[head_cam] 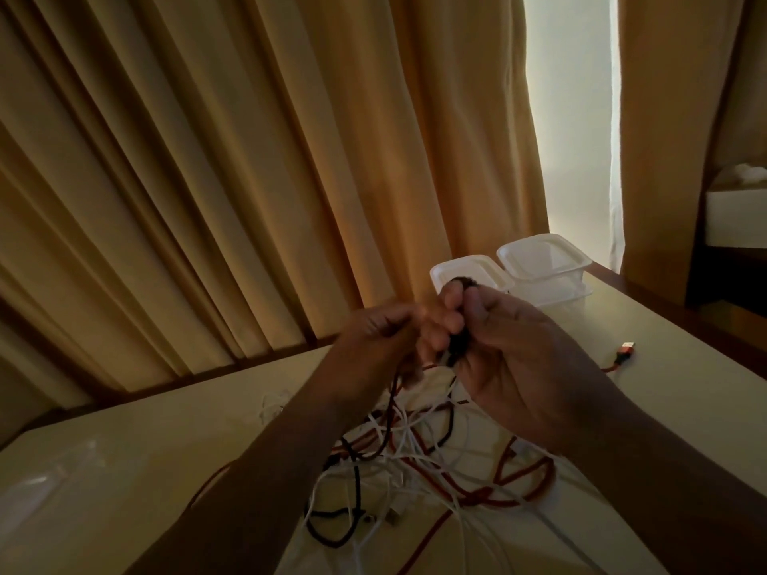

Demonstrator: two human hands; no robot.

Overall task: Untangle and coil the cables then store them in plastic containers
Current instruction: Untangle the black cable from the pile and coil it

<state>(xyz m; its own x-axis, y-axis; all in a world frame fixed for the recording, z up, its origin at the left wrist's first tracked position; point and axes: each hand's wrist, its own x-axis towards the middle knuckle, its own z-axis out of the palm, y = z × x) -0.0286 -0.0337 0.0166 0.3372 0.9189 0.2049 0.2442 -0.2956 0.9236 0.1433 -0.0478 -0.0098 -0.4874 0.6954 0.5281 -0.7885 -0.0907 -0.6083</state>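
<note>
Cables: black one mid-coiling.
Right hand: fingers grip coil.
Left hand: pinches strand.
Next: draw more slack free.

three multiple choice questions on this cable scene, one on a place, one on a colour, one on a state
1. Where do the plastic containers stand?
A. on the floor
B. at the far edge of the table
C. on a shelf

2. What colour is the cord ending in the lone plug at the right?
A. green
B. blue
C. red

3. What state is the cable pile in?
A. tangled
B. neatly coiled
C. packed away

Answers:
1 B, they sit on the tabletop at its far edge.
2 C, the plug and its cord show red-orange.
3 A, white, red and black cords cross loosely on the table, while the left hand and right hand grip a dark cable above them.
</note>
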